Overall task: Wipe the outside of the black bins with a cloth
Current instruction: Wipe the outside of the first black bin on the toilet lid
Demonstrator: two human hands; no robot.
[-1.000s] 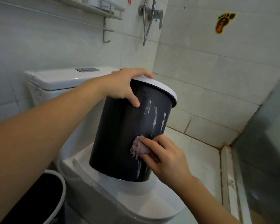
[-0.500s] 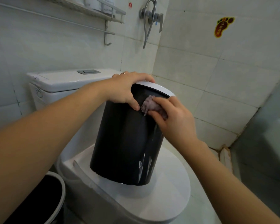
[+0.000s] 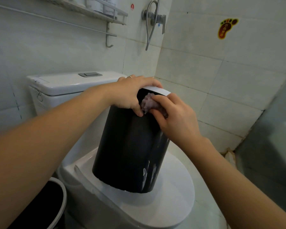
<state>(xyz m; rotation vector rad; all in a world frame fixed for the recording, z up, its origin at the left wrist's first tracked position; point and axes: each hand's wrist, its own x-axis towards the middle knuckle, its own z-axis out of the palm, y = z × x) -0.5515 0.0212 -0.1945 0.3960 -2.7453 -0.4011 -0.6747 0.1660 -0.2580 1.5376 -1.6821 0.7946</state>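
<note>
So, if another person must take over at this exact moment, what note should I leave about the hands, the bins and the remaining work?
Left hand: grips the white rim of the black bin, thumb on its side, steadying it.
Right hand: pinches the purple cloth against the bin's upper side, just under the rim.
The bin stands tilted on the closed toilet lid.
Done: the side facing the camera looks mostly clean.
Left: pale streaks remain low on the right side; the far side is hidden, so check it. A second black bin on the floor at lower left is untouched right now.
</note>
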